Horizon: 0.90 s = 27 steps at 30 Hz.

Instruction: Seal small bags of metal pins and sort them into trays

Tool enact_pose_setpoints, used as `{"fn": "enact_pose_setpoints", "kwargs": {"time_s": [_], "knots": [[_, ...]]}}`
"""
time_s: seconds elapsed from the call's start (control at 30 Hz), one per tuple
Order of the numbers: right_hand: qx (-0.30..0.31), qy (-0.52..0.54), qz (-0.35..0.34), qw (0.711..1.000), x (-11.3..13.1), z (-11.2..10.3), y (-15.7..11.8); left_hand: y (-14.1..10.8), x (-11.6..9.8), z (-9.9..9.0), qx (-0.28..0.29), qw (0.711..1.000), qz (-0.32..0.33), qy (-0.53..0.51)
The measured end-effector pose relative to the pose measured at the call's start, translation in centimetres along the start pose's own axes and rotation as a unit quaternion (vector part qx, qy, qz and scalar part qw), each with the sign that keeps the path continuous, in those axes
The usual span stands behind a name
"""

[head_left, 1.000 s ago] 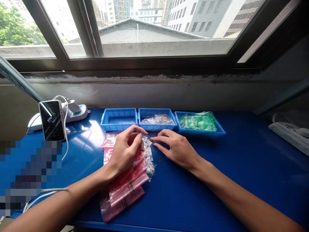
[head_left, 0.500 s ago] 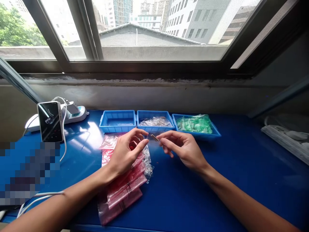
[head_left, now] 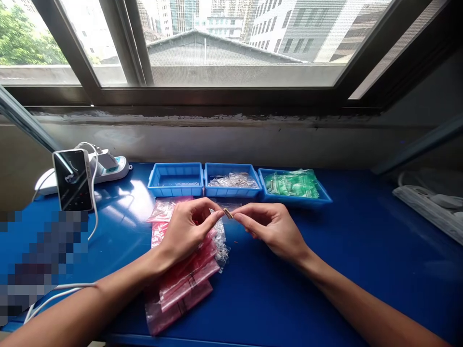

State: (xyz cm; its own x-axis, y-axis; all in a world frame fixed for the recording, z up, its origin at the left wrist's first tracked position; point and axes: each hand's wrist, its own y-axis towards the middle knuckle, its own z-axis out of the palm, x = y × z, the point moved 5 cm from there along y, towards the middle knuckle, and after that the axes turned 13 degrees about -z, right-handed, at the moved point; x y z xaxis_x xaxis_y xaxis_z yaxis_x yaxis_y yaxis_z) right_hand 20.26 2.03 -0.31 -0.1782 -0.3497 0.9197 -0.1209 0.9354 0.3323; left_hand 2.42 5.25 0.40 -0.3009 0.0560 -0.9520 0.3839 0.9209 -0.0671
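Because the small metal pin (head_left: pixel 227 213) is so slight, the left hand (head_left: pixel 188 231) and right hand (head_left: pixel 275 230) pinch it between opposed fingertips, other fingers loosely curled, just before the middle blue tray (head_left: pixel 231 193), pink zip bags (head_left: pixel 180 301) beneath the left palm

3 blue plastic trays (head_left: pixel 231 192), black device (head_left: pixel 71 180), white cable (head_left: pixel 94 202), power strip (head_left: pixel 117 168), blue bench (head_left: pixel 361 241), screened window (head_left: pixel 238 48)

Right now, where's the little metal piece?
In the head view, the small metal piece sits between the left hand and right hand, just in front of the middle blue tray.
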Motion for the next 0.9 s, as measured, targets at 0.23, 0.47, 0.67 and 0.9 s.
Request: {"fn": "enact_pose_setpoints", "kwargs": {"time_s": [0.23, 0.47, 0.67, 0.9], "knots": [[-0.007, 0.055, 0.017, 0.998, -0.8, 0.0, -0.3, -0.1, 0.2, 0.1, 0.004, 1.0, -0.004, -0.029], [-0.04, 0.007, -0.05, 0.998, 0.1, -0.3, -0.2, -0.4, -0.2, -0.5, -0.028, 0.999, 0.037, -0.027], [-0.049, -0.053, -0.105, 0.992, 1.2, -0.4, -0.5, -0.6, -0.7, -0.5, -0.037, 0.995, 0.08, -0.05], [-0.051, -0.062, -0.114, 0.99, 1.0, -0.5, -0.6, -0.6, -0.6, -0.5, -0.042, 0.994, 0.09, -0.038]]}}
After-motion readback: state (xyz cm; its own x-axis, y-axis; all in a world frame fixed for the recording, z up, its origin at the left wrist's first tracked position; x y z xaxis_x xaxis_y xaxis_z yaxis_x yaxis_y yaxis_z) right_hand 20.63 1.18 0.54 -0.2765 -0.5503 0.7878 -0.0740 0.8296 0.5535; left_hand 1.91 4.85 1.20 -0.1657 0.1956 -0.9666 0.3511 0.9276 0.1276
